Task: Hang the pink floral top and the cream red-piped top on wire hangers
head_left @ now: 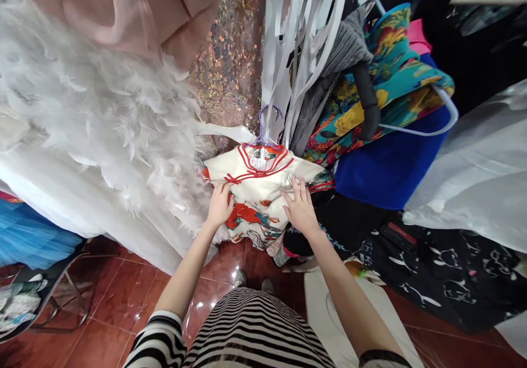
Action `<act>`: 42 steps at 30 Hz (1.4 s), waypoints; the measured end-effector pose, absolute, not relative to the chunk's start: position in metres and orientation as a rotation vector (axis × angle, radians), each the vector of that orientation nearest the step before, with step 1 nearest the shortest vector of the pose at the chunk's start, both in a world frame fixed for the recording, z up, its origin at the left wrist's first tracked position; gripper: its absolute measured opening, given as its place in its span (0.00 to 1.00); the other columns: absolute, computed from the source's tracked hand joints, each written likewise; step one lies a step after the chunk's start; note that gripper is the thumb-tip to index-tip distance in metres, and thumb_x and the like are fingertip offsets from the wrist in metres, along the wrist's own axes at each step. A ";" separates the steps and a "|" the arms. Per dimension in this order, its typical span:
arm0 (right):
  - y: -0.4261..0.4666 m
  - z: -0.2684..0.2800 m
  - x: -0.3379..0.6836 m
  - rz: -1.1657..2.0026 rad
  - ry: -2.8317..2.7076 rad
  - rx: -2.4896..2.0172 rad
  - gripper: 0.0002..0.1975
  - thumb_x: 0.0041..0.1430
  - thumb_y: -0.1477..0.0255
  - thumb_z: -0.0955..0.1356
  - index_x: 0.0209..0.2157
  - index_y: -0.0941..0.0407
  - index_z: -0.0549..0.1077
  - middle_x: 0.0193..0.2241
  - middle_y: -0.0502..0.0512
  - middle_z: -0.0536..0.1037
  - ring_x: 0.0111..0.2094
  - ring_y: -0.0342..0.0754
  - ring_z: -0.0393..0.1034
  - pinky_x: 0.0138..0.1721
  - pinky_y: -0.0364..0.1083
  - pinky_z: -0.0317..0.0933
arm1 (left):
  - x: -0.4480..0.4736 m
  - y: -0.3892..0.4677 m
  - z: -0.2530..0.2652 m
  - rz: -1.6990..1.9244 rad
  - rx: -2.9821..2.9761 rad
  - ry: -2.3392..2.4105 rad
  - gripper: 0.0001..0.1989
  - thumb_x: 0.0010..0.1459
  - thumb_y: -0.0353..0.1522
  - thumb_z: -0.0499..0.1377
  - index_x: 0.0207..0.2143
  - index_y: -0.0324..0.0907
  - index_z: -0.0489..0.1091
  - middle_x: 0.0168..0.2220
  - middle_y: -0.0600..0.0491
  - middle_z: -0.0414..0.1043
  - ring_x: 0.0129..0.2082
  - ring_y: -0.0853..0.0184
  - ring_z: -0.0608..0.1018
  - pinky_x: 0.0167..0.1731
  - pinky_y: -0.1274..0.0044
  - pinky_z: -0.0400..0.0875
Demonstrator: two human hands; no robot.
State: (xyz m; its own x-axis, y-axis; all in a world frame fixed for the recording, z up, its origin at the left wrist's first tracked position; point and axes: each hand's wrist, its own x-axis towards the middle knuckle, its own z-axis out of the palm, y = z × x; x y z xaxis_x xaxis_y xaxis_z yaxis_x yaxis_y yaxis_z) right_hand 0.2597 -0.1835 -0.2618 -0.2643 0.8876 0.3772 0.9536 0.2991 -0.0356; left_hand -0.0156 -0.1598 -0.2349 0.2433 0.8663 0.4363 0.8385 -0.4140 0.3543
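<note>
A cream qipao-style dress (269, 192) with red piping, red knot fastenings and an orange and green print hangs in front of me on a thin purple hanger (261, 132). My left hand (220, 206) rests against the dress's left side, below the short sleeve. Its fingers point upward and its thumb stands apart. On the right of the chest, my right hand (301, 206) lies on the fabric with fingers spread. Neither hand visibly grips the cloth, though the left fingertips are partly hard to make out.
White feathered garments (135, 110) crowd the left, beside a sequined dress (230, 55). White hangers or straps (313, 38), a floral garment (395, 82) and blue cloth (379, 165) fill the right. A metal-framed chair (69, 283) stands lower left on the red tile floor (119, 291).
</note>
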 end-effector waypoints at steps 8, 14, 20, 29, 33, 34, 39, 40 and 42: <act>-0.182 -0.266 0.260 -0.230 -2.226 -1.655 0.24 0.57 0.74 0.67 0.56 0.56 0.73 0.72 0.62 0.48 0.72 0.69 0.37 0.62 0.66 0.49 | -0.010 -0.159 -0.223 0.851 2.299 1.648 0.20 0.57 0.24 0.51 0.52 0.44 0.68 0.49 0.46 0.72 0.53 0.59 0.74 0.56 0.64 0.71; -0.181 -0.268 0.262 -0.216 -2.253 -1.657 0.24 0.58 0.73 0.66 0.57 0.56 0.72 0.72 0.62 0.47 0.72 0.67 0.37 0.63 0.67 0.47 | -0.008 -0.157 -0.226 0.843 2.258 1.664 0.20 0.56 0.25 0.52 0.51 0.44 0.67 0.51 0.46 0.71 0.54 0.59 0.75 0.55 0.65 0.71; -0.181 -0.265 0.263 -0.205 -2.251 -1.648 0.24 0.59 0.73 0.66 0.57 0.56 0.72 0.72 0.63 0.49 0.71 0.66 0.39 0.64 0.66 0.46 | -0.010 -0.154 -0.231 0.840 2.169 1.658 0.18 0.58 0.27 0.52 0.51 0.43 0.65 0.52 0.45 0.70 0.47 0.60 0.78 0.49 0.67 0.75; -0.180 -0.269 0.263 -0.173 -2.217 -1.630 0.24 0.58 0.73 0.66 0.57 0.56 0.73 0.72 0.62 0.47 0.71 0.67 0.40 0.64 0.68 0.47 | -0.008 -0.158 -0.234 0.830 2.083 1.607 0.20 0.59 0.29 0.53 0.54 0.41 0.63 0.54 0.42 0.68 0.40 0.64 0.80 0.44 0.67 0.78; -0.181 -0.277 0.257 -0.187 -2.140 -1.614 0.25 0.57 0.76 0.65 0.58 0.56 0.72 0.73 0.60 0.42 0.72 0.68 0.36 0.64 0.70 0.46 | -0.008 -0.164 -0.238 0.842 2.105 1.574 0.24 0.59 0.29 0.53 0.59 0.41 0.60 0.59 0.40 0.64 0.56 0.59 0.75 0.51 0.67 0.75; -0.182 -0.281 0.255 -0.202 -2.106 -1.615 0.27 0.57 0.76 0.65 0.59 0.56 0.70 0.73 0.60 0.40 0.72 0.69 0.34 0.64 0.71 0.46 | -0.009 -0.165 -0.239 0.841 2.108 1.569 0.25 0.59 0.29 0.52 0.60 0.41 0.59 0.60 0.40 0.63 0.58 0.59 0.73 0.52 0.67 0.75; -0.191 -0.306 0.240 -0.215 -1.924 -1.670 0.39 0.56 0.77 0.65 0.69 0.55 0.55 0.73 0.61 0.26 0.71 0.73 0.28 0.63 0.73 0.49 | -0.010 -0.171 -0.247 0.833 2.125 1.540 0.30 0.61 0.30 0.52 0.66 0.43 0.53 0.65 0.40 0.60 0.59 0.60 0.72 0.53 0.68 0.74; -0.192 -0.310 0.236 -0.178 -1.910 -1.674 0.40 0.56 0.77 0.65 0.70 0.54 0.52 0.73 0.62 0.24 0.71 0.72 0.28 0.62 0.72 0.50 | -0.009 -0.172 -0.247 0.833 2.128 1.534 0.31 0.61 0.30 0.52 0.67 0.44 0.53 0.65 0.40 0.60 0.59 0.60 0.73 0.53 0.68 0.74; -0.194 -0.315 0.229 -0.059 -1.883 -1.669 0.41 0.58 0.76 0.64 0.71 0.53 0.47 0.72 0.63 0.24 0.72 0.71 0.31 0.62 0.70 0.52 | -0.005 -0.174 -0.247 0.831 2.110 1.504 0.32 0.61 0.31 0.53 0.67 0.45 0.52 0.65 0.40 0.61 0.56 0.60 0.75 0.51 0.68 0.75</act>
